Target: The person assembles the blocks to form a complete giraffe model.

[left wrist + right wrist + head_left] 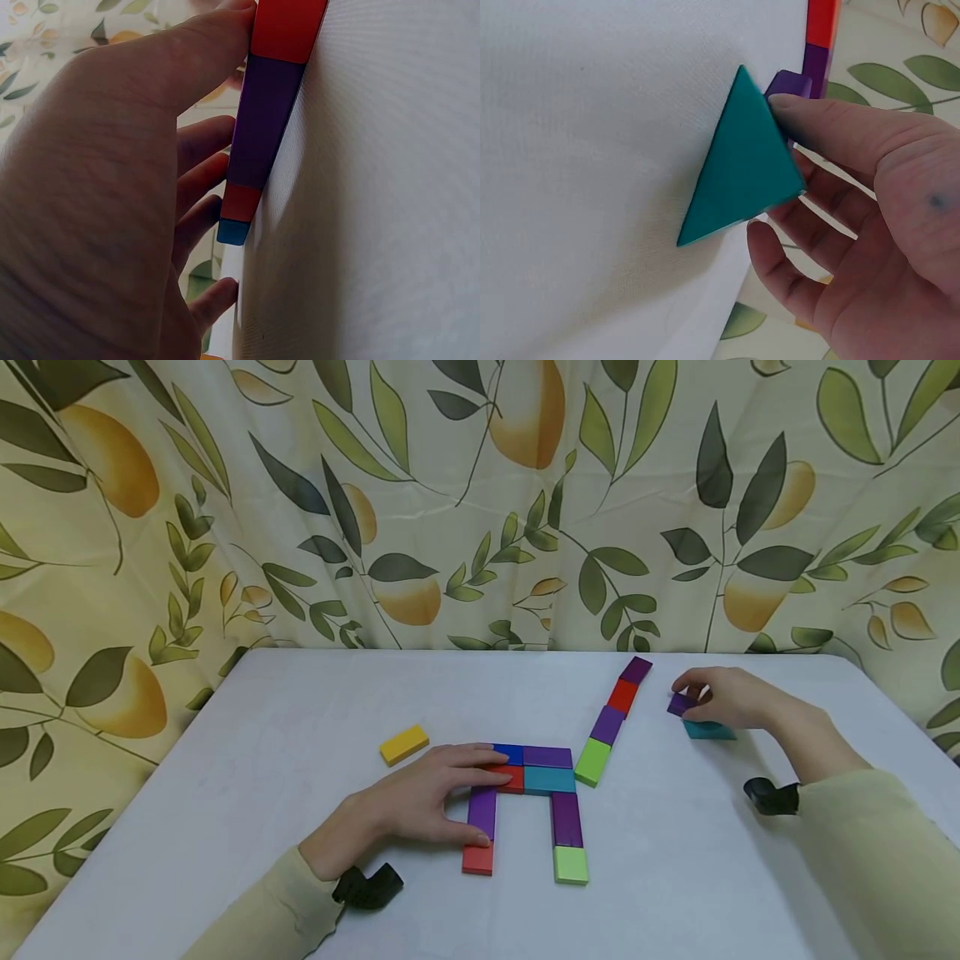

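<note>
My left hand [420,789] lies over the left side of a flat figure of coloured blocks, fingers spread. Its fingertips touch the blue block [508,753] and the red block [512,780] of the body, and its thumb rests beside the purple block [482,812] of the left leg. The teal block [549,779] completes the body's lower row at the right. At the right, my right hand [731,697] pinches a small purple block [787,84] between thumb and fingers. A teal triangle [742,169] is right beside that block, under the hand in the head view.
A slanting row of blocks, with a green block [592,762] at its base, runs up from the body's right corner. The right leg has a purple block [567,819] and a green block [572,865]. A yellow block [404,745] lies apart on the white table [300,710].
</note>
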Demonstrator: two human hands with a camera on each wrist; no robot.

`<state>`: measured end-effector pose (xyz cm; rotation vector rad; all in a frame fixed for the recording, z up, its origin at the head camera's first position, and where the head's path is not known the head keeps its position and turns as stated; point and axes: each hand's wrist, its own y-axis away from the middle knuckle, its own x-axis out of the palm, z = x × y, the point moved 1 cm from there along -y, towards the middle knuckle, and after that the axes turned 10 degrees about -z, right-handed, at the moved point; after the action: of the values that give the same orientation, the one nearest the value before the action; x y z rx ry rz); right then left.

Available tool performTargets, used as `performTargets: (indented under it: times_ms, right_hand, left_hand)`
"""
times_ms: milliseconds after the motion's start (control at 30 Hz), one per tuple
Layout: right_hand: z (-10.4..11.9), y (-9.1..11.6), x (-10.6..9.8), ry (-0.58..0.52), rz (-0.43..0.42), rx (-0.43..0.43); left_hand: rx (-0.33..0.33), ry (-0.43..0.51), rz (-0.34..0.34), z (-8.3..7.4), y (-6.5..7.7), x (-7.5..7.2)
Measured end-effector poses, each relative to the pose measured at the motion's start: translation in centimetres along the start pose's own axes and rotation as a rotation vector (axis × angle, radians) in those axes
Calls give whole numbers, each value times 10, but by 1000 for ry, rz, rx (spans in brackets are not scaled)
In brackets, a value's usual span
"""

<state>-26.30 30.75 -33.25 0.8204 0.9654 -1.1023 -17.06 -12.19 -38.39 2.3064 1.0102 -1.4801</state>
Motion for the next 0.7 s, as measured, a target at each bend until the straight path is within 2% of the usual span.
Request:
performTargets:
  times_ms: [200, 467, 700]
  right_hand:
    - [10, -7, -4, -31, -63, -1]
    - [29, -23, -7, -75, -149, 51]
    - [30, -33, -8, -108, -216, 78]
  left_hand:
    - [-9, -1, -7, 2, 4, -1]
    - [8, -4, -16, 2, 4, -1]
    - [21, 14, -14, 1, 1, -1]
